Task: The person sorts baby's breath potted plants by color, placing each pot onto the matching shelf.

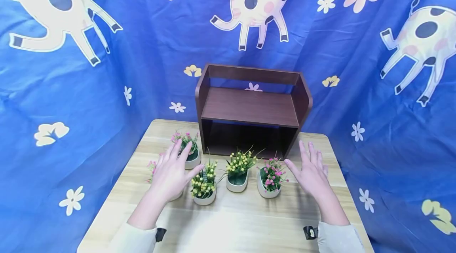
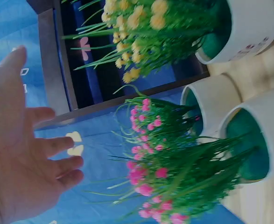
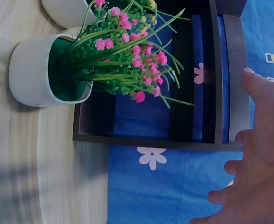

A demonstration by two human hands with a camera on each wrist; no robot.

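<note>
Fingers spread, my left hand (image 1: 172,174) hovers over the left-side potted plants and holds nothing. It partly hides a pink-flowered plant (image 1: 151,169) whose white pot is mostly covered in the head view. Behind its fingertips stands another pink-flowered pot (image 1: 192,161). Just right of the thumb is a yellow-flowered pot (image 1: 204,197), with a second yellow-flowered pot (image 1: 237,183) near the shelf front. My right hand (image 1: 313,174), also spread and holding nothing, is raised to the right of a pink-flowered pot (image 1: 268,190). In the right wrist view that white pot (image 3: 29,70) is apart from the hand.
A dark brown two-tier shelf (image 1: 251,106) stands at the table's back, with no plants on its upper board. The light wood table (image 1: 242,225) ends near blue curtains (image 1: 164,47) printed with animals and flowers on the sides and back.
</note>
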